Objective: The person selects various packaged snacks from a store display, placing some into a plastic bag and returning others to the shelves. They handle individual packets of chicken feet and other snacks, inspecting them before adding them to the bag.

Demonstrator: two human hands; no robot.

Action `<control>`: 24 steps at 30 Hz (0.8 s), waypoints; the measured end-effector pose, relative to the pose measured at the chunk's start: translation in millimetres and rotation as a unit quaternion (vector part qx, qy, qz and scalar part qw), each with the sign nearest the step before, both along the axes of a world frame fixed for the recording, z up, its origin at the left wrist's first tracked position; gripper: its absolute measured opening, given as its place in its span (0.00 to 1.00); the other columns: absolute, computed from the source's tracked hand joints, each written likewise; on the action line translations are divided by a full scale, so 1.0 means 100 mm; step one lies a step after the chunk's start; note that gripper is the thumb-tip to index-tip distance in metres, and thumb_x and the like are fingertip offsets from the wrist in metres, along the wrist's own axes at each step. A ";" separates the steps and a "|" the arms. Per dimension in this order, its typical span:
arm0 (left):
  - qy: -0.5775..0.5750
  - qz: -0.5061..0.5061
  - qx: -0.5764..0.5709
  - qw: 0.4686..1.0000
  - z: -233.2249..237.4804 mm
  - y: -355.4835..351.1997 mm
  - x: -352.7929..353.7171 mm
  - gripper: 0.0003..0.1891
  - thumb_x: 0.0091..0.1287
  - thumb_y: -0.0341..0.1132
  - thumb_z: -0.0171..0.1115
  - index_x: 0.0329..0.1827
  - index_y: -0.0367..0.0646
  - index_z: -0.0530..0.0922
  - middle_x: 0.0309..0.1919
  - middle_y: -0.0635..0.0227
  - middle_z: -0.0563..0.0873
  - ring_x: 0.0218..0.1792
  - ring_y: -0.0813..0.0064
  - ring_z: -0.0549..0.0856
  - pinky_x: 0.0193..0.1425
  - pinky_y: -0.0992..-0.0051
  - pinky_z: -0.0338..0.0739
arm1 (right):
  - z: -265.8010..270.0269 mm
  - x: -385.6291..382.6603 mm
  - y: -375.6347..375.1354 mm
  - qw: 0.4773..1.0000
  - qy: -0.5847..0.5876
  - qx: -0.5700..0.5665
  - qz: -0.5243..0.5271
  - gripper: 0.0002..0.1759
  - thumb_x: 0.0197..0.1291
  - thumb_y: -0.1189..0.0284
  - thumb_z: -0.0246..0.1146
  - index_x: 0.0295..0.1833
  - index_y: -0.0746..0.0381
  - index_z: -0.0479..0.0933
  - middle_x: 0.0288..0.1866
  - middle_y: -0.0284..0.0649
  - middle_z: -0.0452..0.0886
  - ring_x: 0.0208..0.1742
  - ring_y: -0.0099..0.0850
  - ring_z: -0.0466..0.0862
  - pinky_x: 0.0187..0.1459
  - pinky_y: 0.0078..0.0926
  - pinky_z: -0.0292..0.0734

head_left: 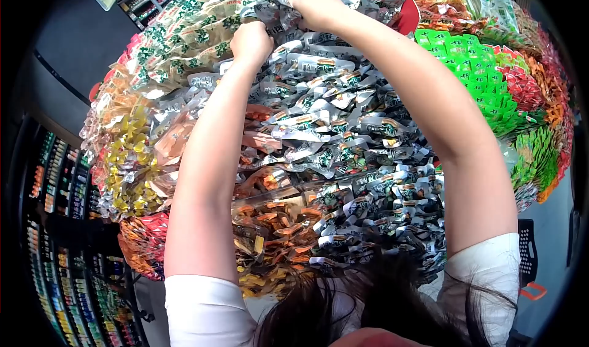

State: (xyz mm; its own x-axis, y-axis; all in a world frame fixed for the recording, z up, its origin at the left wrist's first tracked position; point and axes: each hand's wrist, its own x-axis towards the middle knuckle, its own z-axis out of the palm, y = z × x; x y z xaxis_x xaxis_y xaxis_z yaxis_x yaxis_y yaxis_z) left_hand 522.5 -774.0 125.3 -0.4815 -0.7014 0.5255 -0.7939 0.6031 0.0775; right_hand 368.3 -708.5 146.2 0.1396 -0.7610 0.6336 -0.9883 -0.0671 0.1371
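Both arms stretch forward over a large mound of small plastic snack packets. My left hand (251, 42) is closed in a fist among silvery-grey packets near the far side. To its right and a little farther away, my right hand (315, 10) pinches the edge of a silvery-grey snack packet (268, 8). That packet spans the space between the two hands. What the left fingers grip is partly hidden behind the knuckles. Beige packets with green print (190, 34) lie left of the hands, and rows of clear and dark packets (319, 111) lie below them.
Bright green packets (469, 71) are stacked to the right, with red ones (521, 83) beside them. Yellow packets (126, 169) and orange ones (276, 221) fill the near left. Stocked shelves (67, 224) stand at the left; an orange handle (534, 291) shows at lower right.
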 end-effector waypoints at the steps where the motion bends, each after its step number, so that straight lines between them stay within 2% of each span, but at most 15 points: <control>1: -0.007 0.013 -0.017 1.000 0.00 -0.04 -0.03 0.11 0.51 0.36 0.64 0.35 0.41 0.84 0.34 0.54 0.85 0.41 0.54 0.84 0.46 0.61 0.79 | 0.02 0.02 -0.04 1.000 0.006 -0.017 -0.008 0.21 0.41 0.71 0.71 0.44 0.60 0.75 0.35 0.47 0.82 0.42 0.45 0.83 0.42 0.41 0.79; 4: -0.008 0.038 -0.025 0.999 -0.02 -0.14 -0.08 0.12 0.50 0.36 0.64 0.35 0.42 0.84 0.37 0.54 0.85 0.41 0.55 0.84 0.46 0.61 0.79 | 0.02 0.00 -0.05 1.000 -0.007 -0.030 0.001 0.19 0.43 0.71 0.68 0.45 0.60 0.77 0.38 0.47 0.81 0.43 0.44 0.82 0.44 0.40 0.78; 6: -0.041 -0.031 0.009 0.999 0.01 -0.19 0.00 0.12 0.50 0.36 0.64 0.36 0.41 0.83 0.39 0.54 0.85 0.43 0.56 0.84 0.46 0.62 0.79 | 0.06 0.00 0.02 0.997 -0.052 -0.029 0.038 0.19 0.46 0.70 0.62 0.48 0.59 0.76 0.43 0.49 0.80 0.45 0.46 0.80 0.47 0.39 0.74; 8: -0.057 -0.040 0.021 0.997 0.04 -0.19 0.04 0.14 0.51 0.36 0.64 0.40 0.41 0.82 0.40 0.53 0.84 0.44 0.56 0.83 0.47 0.63 0.78 | 0.12 0.00 0.18 0.998 -0.038 0.009 0.048 0.21 0.46 0.69 0.63 0.49 0.59 0.76 0.44 0.50 0.80 0.46 0.45 0.80 0.47 0.38 0.75; 10: -0.057 -0.035 0.039 0.997 0.02 -0.25 0.00 0.15 0.53 0.36 0.63 0.44 0.42 0.82 0.41 0.54 0.84 0.45 0.56 0.83 0.48 0.63 0.78 | 0.13 0.01 0.19 0.999 -0.022 -0.004 0.027 0.22 0.44 0.68 0.64 0.49 0.60 0.76 0.45 0.50 0.80 0.48 0.44 0.80 0.48 0.37 0.75; 11: -0.051 -0.024 0.017 0.998 -0.03 -0.29 -0.03 0.16 0.54 0.35 0.61 0.46 0.42 0.81 0.43 0.53 0.84 0.45 0.55 0.83 0.49 0.62 0.78 | 0.14 0.02 0.16 0.999 -0.032 0.024 0.001 0.20 0.47 0.70 0.61 0.49 0.62 0.75 0.45 0.50 0.80 0.49 0.44 0.79 0.49 0.37 0.75; 12: -0.050 -0.026 0.017 0.998 -0.08 -0.34 -0.08 0.16 0.54 0.35 0.61 0.46 0.42 0.81 0.43 0.53 0.84 0.45 0.55 0.83 0.49 0.62 0.78 | 0.07 0.02 -0.07 0.999 -0.031 0.024 -0.001 0.20 0.47 0.70 0.61 0.49 0.62 0.75 0.45 0.50 0.80 0.49 0.44 0.79 0.49 0.37 0.75; 14: -0.015 0.013 -0.008 1.000 -0.15 -0.45 -0.18 0.14 0.54 0.33 0.60 0.43 0.41 0.82 0.43 0.52 0.84 0.45 0.53 0.83 0.49 0.62 0.78 | -0.17 -0.06 -0.64 0.990 -0.121 -0.015 -0.064 0.18 0.51 0.71 0.58 0.48 0.64 0.75 0.45 0.51 0.79 0.48 0.45 0.79 0.48 0.39 0.75; 15: -0.034 0.010 0.009 0.999 -0.10 -0.41 -0.19 0.12 0.54 0.32 0.59 0.41 0.40 0.83 0.42 0.52 0.84 0.45 0.54 0.83 0.48 0.63 0.78 | -0.11 0.06 -0.32 0.991 0.040 0.031 -0.123 0.17 0.42 0.70 0.71 0.42 0.60 0.80 0.39 0.45 0.83 0.43 0.42 0.83 0.42 0.39 0.80; 18: -0.074 0.010 0.049 0.996 -0.05 -0.34 -0.15 0.12 0.53 0.32 0.59 0.39 0.39 0.83 0.40 0.52 0.85 0.43 0.54 0.84 0.47 0.63 0.78 | -0.04 0.10 -0.05 0.994 -0.018 0.069 -0.084 0.14 0.45 0.69 0.69 0.40 0.60 0.81 0.40 0.45 0.83 0.44 0.40 0.84 0.43 0.39 0.80; 20: -0.092 -0.026 0.062 0.993 -0.02 -0.31 0.00 0.13 0.52 0.35 0.62 0.39 0.37 0.83 0.38 0.53 0.85 0.42 0.56 0.84 0.46 0.65 0.78 | -0.01 0.13 0.06 0.993 -0.012 0.076 -0.090 0.12 0.47 0.70 0.67 0.40 0.60 0.81 0.40 0.45 0.83 0.44 0.40 0.84 0.42 0.38 0.80; 22: 0.016 -0.115 0.203 0.972 0.01 -0.24 0.14 0.16 0.50 0.39 0.65 0.38 0.36 0.83 0.36 0.53 0.86 0.39 0.58 0.85 0.44 0.65 0.78 | -0.03 0.12 0.09 0.993 -0.007 0.065 -0.096 0.10 0.50 0.71 0.64 0.39 0.60 0.81 0.39 0.45 0.83 0.43 0.40 0.84 0.42 0.38 0.80; 23: 0.048 -0.101 0.277 0.954 0.06 -0.16 0.19 0.18 0.50 0.41 0.66 0.37 0.35 0.83 0.33 0.54 0.86 0.34 0.63 0.86 0.41 0.66 0.78 | -0.01 0.13 0.08 0.991 0.009 0.081 -0.107 0.10 0.50 0.71 0.64 0.40 0.60 0.81 0.40 0.45 0.83 0.42 0.41 0.84 0.42 0.38 0.80; 24: 0.046 -0.105 0.276 0.954 0.12 -0.04 0.23 0.18 0.50 0.41 0.66 0.37 0.35 0.83 0.33 0.54 0.86 0.34 0.63 0.86 0.41 0.66 0.78 | -0.03 0.12 0.05 0.994 0.018 0.075 -0.078 0.10 0.50 0.71 0.63 0.39 0.62 0.80 0.39 0.44 0.83 0.39 0.42 0.85 0.41 0.40 0.80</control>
